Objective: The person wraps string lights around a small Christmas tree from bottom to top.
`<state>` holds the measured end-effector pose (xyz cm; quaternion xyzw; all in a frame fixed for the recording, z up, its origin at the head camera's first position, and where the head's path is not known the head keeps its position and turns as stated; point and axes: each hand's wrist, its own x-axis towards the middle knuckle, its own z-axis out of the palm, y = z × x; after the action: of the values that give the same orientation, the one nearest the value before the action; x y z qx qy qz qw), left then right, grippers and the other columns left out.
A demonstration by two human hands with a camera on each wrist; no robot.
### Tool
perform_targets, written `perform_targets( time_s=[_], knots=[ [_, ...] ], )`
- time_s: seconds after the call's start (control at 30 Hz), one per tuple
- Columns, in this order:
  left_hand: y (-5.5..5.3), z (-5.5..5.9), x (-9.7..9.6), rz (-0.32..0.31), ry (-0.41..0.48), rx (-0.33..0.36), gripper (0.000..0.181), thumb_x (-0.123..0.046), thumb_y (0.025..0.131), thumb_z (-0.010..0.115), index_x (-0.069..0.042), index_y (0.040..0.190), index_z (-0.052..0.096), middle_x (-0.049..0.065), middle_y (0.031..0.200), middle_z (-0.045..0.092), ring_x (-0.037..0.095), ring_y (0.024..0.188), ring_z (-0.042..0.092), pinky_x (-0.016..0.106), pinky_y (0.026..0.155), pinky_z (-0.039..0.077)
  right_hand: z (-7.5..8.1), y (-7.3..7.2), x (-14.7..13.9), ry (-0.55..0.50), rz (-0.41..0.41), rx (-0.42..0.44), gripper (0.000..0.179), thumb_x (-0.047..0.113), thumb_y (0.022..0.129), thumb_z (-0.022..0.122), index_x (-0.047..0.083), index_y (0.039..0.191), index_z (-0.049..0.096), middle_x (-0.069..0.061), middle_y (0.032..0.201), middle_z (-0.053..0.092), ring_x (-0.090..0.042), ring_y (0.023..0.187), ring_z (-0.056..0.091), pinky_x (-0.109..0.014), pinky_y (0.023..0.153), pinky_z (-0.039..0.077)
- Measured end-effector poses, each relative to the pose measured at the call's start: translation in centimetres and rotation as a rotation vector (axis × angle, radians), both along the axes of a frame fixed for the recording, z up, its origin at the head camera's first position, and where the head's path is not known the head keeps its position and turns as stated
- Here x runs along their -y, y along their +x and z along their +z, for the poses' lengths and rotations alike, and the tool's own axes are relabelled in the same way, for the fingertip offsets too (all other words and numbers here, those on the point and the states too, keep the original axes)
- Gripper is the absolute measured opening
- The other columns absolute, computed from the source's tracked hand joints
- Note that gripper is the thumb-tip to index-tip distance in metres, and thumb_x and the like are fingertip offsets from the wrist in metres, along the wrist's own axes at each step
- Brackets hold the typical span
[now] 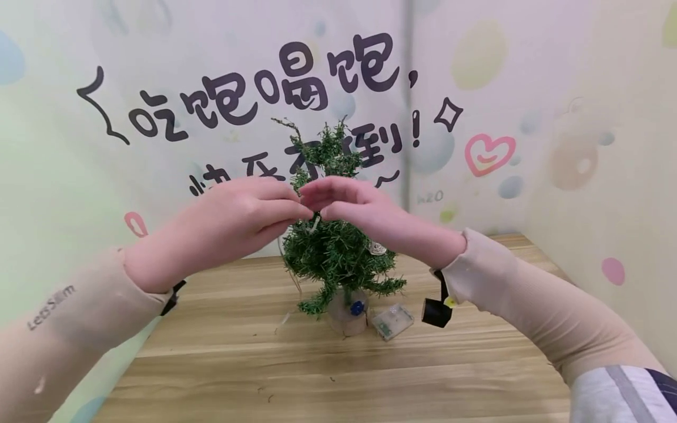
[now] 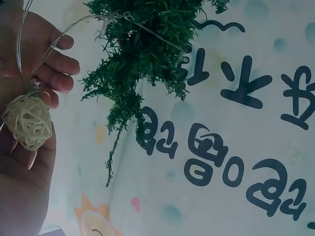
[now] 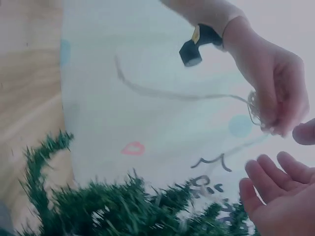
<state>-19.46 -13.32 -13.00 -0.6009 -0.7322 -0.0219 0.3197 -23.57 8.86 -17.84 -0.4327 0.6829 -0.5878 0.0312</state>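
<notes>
My left hand [image 1: 233, 214] is raised in front of a small artificial Christmas tree [image 1: 338, 258]. In the left wrist view it pinches a pale woven rattan ball [image 2: 28, 123] on a thin light-string wire [image 2: 54, 42]. That wire runs over to the tree's branches. My right hand [image 1: 365, 211] is held close by, fingers loosely bent and nothing gripped; its fingers [image 3: 268, 179] spread below the left hand in the right wrist view. Both hands hide part of the tree's middle in the head view. Another pale woven ball [image 1: 377, 248] hangs among the right-hand branches.
The tree's pale base [image 1: 341, 320] stands on a wooden table [image 1: 370, 376] and has a blue piece [image 1: 357, 307] on its front. Beside it lies a clear battery box [image 1: 392, 321]. A printed wall [image 1: 185, 47] rises behind. Small green bits are scattered on the table.
</notes>
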Motion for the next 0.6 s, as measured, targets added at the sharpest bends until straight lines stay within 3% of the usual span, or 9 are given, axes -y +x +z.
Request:
perform_targets(
  time_s=[0.17, 0.33, 0.47, 0.6],
  knots=[
    [-0.8, -1.4, -0.8, -0.038, 0.042, -0.008, 0.028, 0.008, 0.081, 0.07, -0.002, 0.107, 0.07, 0.007, 0.091, 0.069, 0.019, 0.078, 0.065, 0.031, 0.071, 0.055, -1.0, -0.1, 0.2, 0.04, 0.05, 0.063, 0.045, 0.006, 0.092, 0.048, -0.003, 0.136, 0.049, -0.012, 0.121, 0.063, -0.023, 0.112, 0.058, -0.037, 0.101, 0.042],
    [-1.8, -2.8, -1.1, -0.025, 0.061, -0.043, 0.036, 0.007, 0.083, 0.068, -0.003, 0.117, 0.064, 0.005, 0.088, 0.067, 0.015, 0.07, 0.061, 0.027, 0.065, 0.054, -1.9, -0.4, 0.3, 0.037, 0.082, 0.099, 0.031, 0.005, 0.095, 0.048, -0.009, 0.12, 0.058, -0.014, 0.104, 0.068, -0.026, 0.102, 0.062, -0.037, 0.101, 0.043],
    [-2.7, -3.6, -1.3, -0.026, 0.095, -0.075, 0.042, 0.009, 0.081, 0.063, -0.003, 0.122, 0.063, 0.007, 0.096, 0.067, 0.02, 0.076, 0.063, 0.032, 0.069, 0.054, -2.2, -0.5, 0.3, 0.09, -0.002, 0.116, 0.024, 0.011, 0.097, 0.053, -0.005, 0.111, 0.064, -0.007, 0.091, 0.067, -0.021, 0.089, 0.061, -0.034, 0.094, 0.046],
    [-3.1, -4.4, -1.5, -0.007, 0.171, -0.095, 0.051, 0.007, 0.076, 0.068, -0.002, 0.125, 0.062, 0.011, 0.106, 0.065, 0.028, 0.089, 0.063, 0.039, 0.077, 0.053, -2.1, -0.6, 0.3, 0.17, -0.113, 0.102, 0.022, 0.019, 0.094, 0.061, 0.004, 0.107, 0.071, -0.004, 0.087, 0.066, -0.016, 0.085, 0.058, -0.033, 0.085, 0.046]
  ],
)
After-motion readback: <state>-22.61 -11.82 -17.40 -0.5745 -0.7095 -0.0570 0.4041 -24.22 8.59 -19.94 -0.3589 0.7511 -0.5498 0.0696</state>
